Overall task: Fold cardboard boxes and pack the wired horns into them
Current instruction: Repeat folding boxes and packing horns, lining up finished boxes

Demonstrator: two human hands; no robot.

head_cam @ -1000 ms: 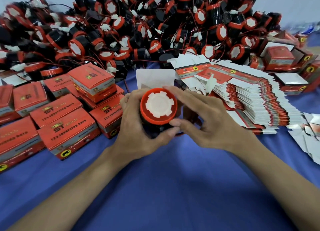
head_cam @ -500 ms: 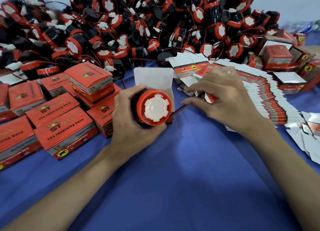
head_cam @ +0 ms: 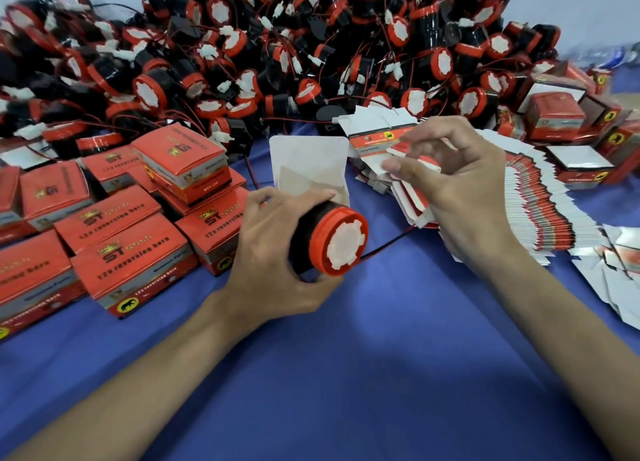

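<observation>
- Your left hand (head_cam: 277, 253) gripped the horn (head_cam: 329, 242), its red face turned toward you, just in front of the open box (head_cam: 308, 163).
- Your right hand (head_cam: 460, 183) had left the horn and pinched a flat carton (head_cam: 372, 138) on the stack (head_cam: 540, 201) right of the horn.
- Your hands were apart. The horn was not yet packed, so folding probably came next.
</observation>
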